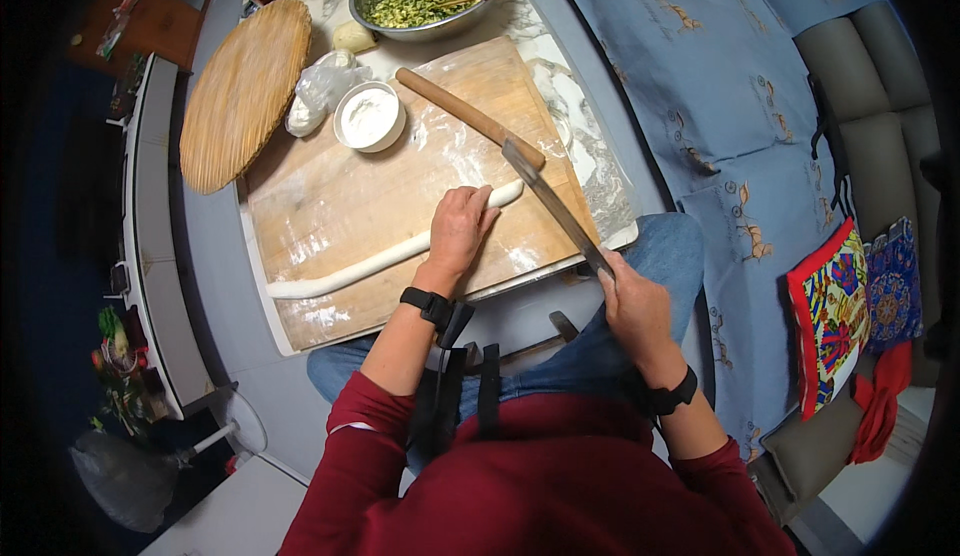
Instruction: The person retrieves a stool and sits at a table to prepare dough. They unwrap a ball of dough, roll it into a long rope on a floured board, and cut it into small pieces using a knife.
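A long rope of white dough (360, 269) stretches across the floured wooden board (480, 106). My left hand (459, 224) rests on this rope near its right end, fingers curled around it, with a short length sticking out past them. In my right hand (636, 302) is the handle of a long-bladed kitchen knife (559, 207). Its blade points away from me, just right of the dough's end, and its tip overlaps the near end of a wooden rolling pin (469, 116). Whether tip and pin touch, I cannot tell.
Behind the board a metal bowl (427, 27) holds chopped green and yellow filling with a utensil in it. A tub of flour (369, 117), a plastic bag (327, 85) and a round woven tray (247, 95) stand at the left. A cloth-covered sofa (720, 106) is to the right.
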Demonstrator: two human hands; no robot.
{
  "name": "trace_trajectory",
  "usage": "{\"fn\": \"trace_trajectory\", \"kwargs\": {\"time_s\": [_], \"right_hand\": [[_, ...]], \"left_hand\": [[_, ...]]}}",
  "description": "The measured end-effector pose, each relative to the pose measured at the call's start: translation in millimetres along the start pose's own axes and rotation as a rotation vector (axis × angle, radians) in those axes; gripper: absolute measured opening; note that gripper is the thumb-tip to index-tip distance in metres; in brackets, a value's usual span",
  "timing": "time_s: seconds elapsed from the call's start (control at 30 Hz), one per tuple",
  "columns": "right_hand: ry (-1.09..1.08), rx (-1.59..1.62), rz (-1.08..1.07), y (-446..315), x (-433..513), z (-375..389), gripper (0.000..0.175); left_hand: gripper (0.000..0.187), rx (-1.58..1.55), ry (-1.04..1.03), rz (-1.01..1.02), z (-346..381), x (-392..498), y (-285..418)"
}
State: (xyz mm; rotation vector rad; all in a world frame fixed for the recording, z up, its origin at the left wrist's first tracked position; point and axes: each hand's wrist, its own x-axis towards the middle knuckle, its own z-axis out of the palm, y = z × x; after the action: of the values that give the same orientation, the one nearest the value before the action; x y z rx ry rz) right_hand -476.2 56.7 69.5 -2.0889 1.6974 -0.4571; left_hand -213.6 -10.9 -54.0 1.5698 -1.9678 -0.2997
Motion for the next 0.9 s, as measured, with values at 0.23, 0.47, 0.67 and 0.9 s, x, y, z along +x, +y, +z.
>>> {"fn": "trace_trajectory", "kwargs": {"time_s": [0.23, 0.47, 0.67, 0.9], "right_hand": [[-0.078, -0.155, 0.047, 7, 8, 18, 0.029], [-0.121, -0.121, 0.004, 6, 10, 28, 0.035], [0.021, -0.023, 0.061, 8, 17, 20, 0.033], [-0.102, 0.017, 0.113, -4, 17, 6, 0.036]], "left_hand": [[0.040, -0.030, 0.006, 0.070, 8, 5, 1], [0.040, -0.029, -0.013, 0.102, 9, 7, -1], [0.039, -0.062, -0.022, 0.072, 5, 16, -2], [0.039, -0.046, -0.031, 0.080, -11, 36, -8]]}}
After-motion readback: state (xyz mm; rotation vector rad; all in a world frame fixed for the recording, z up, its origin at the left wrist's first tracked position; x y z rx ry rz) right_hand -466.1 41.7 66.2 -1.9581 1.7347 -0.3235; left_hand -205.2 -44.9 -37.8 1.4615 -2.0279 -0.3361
